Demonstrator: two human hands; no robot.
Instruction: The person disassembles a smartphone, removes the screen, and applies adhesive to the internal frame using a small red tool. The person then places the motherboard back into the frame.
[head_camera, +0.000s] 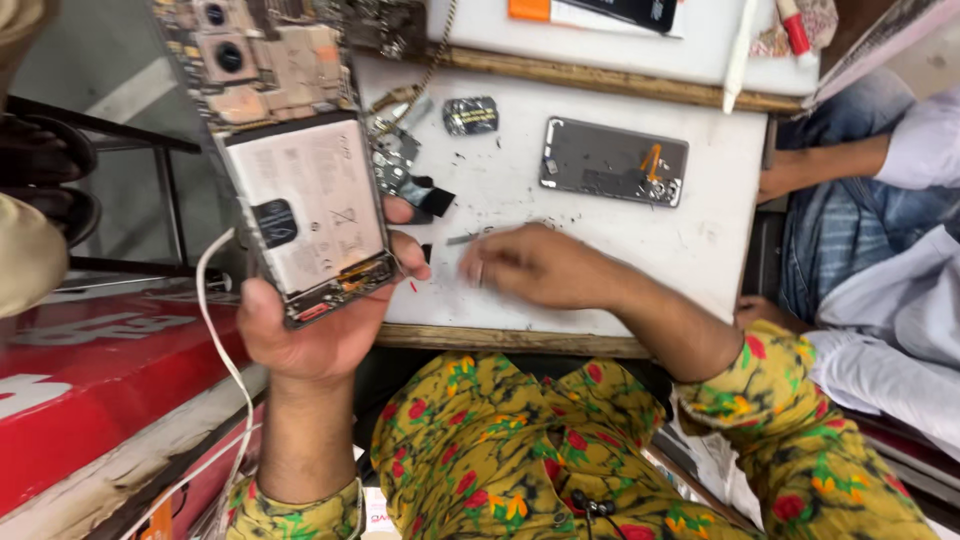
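Observation:
My left hand (320, 320) holds up an opened smartphone (290, 150) with its back cover off, so the white battery, circuit board and camera modules show. My right hand (530, 265) rests on the white worktable (640, 250), fingers curled over a thin metal tool (462, 238) lying there; the hand is blurred, so its grip is unclear. Small black and silver phone parts (405, 165) lie on the table between the two hands.
A grey phone back panel (612, 162) lies on the table's right side, a small shiny part (470, 115) beside it. A white cable (222, 340) hangs left. A red box (100, 390) sits lower left. Another person in blue (860, 200) sits at right.

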